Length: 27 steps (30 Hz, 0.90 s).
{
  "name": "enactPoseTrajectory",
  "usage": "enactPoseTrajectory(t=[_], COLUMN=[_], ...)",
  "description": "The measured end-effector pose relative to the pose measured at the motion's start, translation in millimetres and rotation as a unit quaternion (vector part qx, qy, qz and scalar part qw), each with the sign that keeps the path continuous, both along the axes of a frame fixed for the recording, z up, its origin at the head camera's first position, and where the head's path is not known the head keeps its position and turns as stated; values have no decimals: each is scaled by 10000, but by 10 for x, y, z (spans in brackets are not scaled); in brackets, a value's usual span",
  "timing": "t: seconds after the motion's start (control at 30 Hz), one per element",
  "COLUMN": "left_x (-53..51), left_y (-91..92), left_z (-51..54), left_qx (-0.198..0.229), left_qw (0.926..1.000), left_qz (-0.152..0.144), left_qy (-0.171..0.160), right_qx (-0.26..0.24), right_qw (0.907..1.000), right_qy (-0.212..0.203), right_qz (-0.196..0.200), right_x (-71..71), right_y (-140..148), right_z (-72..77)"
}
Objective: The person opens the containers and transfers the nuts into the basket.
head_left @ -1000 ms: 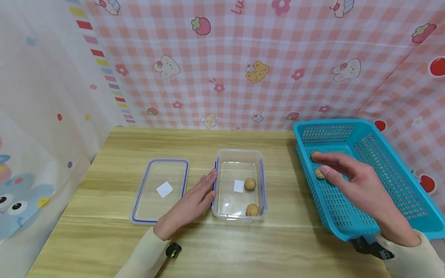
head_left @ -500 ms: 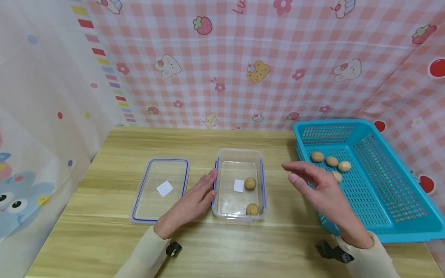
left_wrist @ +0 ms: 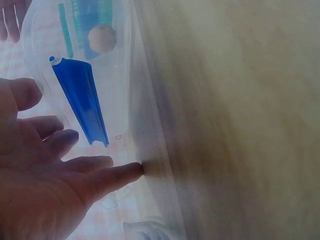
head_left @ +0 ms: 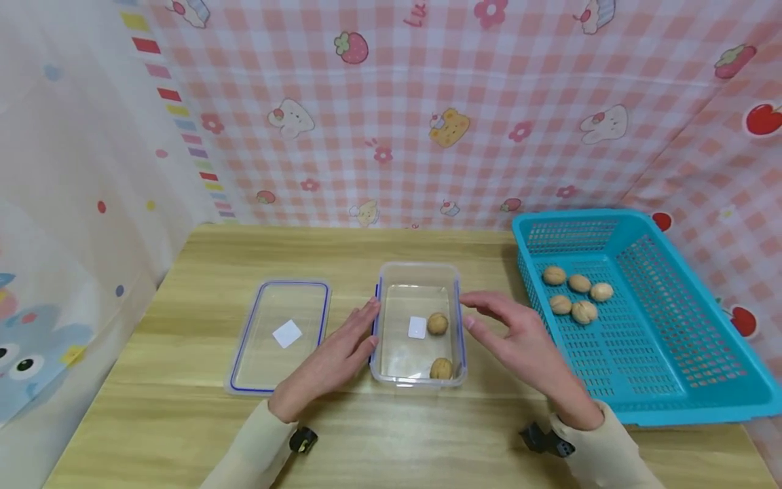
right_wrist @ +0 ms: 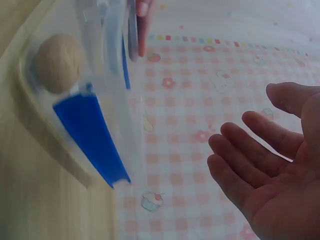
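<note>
A clear plastic food container with blue side clips stands in the middle of the table. Inside it, one walnut lies beside a small white square and another walnut is in the near right corner. My left hand rests against the container's left side, fingers extended. Close to the right side is my right hand, fingers loosely bent and nothing in them. The right wrist view shows that hand apart from the wall and its hanging blue clip.
A lid with a blue seal and a white square lies flat to the left. At the right, a turquoise slotted basket holds several walnuts towards its far left part. A checked cloth hangs behind the table.
From over the walnuts in the basket, my right hand has travelled left to the container's right side. The basket's walnuts are now uncovered. My left hand stays in place.
</note>
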<state>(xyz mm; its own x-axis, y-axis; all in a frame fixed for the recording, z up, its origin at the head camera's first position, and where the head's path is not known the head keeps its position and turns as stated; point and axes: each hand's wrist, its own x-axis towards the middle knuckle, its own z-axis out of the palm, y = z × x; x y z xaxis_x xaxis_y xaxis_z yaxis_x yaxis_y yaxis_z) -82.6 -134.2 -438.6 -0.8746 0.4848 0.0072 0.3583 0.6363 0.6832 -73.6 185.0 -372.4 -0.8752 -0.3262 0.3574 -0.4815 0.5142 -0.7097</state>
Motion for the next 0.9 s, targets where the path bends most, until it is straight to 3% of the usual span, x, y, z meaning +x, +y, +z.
enactPoseTrajectory(t=[0.1,0.23,0.43,0.63,0.9], left_x=[12,15,9,6,7], left_y=[-10,-13,-9,-3,-4], left_z=[-2,2,11,-1,-11], left_qx=[-19,9,-18,-22,20], left_qw=[10000,10000,10000,9999,10000], left_qz=[24,30,32,101,72], left_qy=[-13,10,28,-60,-27], right_qx=[15,-23,301,629,833], right_qw=[9999,9991,9958,9942,9853], right_qy=[-35,-354,-815,-790,-1424], right_qz=[135,242,285,367,436], right_x=[-27,-74,-137,-206,-274], right_y=[-111,-262,-433,-541,-645], right_z=[-50,-103,-156,-220,-252])
